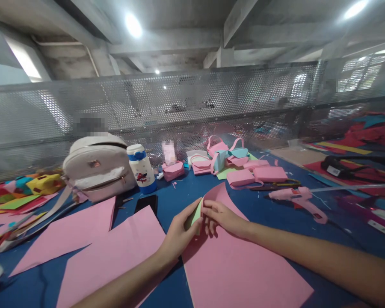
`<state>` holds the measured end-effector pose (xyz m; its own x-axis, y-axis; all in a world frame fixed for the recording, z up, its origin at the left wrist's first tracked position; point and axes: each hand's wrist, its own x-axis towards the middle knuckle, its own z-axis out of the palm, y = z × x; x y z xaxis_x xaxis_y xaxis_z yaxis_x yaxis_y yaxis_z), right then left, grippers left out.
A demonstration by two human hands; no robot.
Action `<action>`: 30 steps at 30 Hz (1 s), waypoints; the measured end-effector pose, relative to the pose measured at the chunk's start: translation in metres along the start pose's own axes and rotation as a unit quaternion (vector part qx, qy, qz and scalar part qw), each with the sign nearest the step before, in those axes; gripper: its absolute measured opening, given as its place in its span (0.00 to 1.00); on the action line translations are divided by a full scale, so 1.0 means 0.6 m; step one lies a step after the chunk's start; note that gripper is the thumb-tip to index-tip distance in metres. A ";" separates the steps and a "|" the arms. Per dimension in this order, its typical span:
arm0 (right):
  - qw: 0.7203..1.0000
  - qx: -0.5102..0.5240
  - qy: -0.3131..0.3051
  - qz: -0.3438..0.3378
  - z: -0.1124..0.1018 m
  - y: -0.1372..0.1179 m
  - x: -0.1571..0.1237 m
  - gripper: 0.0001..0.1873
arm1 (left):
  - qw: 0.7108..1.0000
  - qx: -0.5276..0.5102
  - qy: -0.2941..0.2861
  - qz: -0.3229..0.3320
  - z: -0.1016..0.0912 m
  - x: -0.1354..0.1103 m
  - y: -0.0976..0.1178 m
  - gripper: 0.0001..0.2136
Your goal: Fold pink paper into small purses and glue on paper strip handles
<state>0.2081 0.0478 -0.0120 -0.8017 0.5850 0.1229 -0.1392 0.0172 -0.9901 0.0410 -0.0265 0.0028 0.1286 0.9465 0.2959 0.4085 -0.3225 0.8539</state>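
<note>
My left hand [183, 229] grips a small light-green paper piece [196, 216], thumb on the near side. A large pink paper sheet [244, 273] lies under both hands, its far end curled upward. My right hand [223, 216] has its fingers bent around that raised edge, pressed up close to the green piece. Whether the two papers are joined is hidden by the fingers. To the left, more pink sheets [115, 256] lie flat, one partly over a black phone [147, 203].
Behind stand a white backpack [98, 167], a water bottle [141, 169] and several small pink paper bags [240, 177]. A pink glue gun [300, 199] lies at right, near scissors [285, 184]. A perforated metal partition [179, 102] borders the blue table [208, 177].
</note>
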 end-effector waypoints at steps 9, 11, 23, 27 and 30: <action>1.000 -0.004 0.009 0.003 0.000 0.002 0.000 0.26 | 1.000 0.012 -0.002 0.010 -0.001 0.000 0.000 0.26; 1.000 -0.005 0.012 0.006 0.000 0.002 0.000 0.26 | 1.000 0.017 -0.008 0.012 -0.001 -0.001 0.000 0.27; 0.998 -0.020 0.066 0.013 -0.003 0.001 0.005 0.28 | 1.000 0.003 -0.017 0.010 -0.050 0.032 -0.021 0.25; 0.996 -0.030 0.090 0.005 -0.007 -0.004 0.007 0.28 | 1.000 0.022 0.015 0.002 -0.067 0.057 -0.053 0.28; 0.995 -0.039 0.097 -0.005 -0.007 -0.011 0.006 0.28 | 0.998 0.041 0.038 0.003 -0.069 0.068 -0.066 0.29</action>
<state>0.2088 0.0532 -0.0054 -0.6723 0.7297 0.1248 -0.0953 0.0819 -0.9921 -0.0073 0.0242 -0.0011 0.0647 0.9400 0.3351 0.4806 -0.3237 0.8150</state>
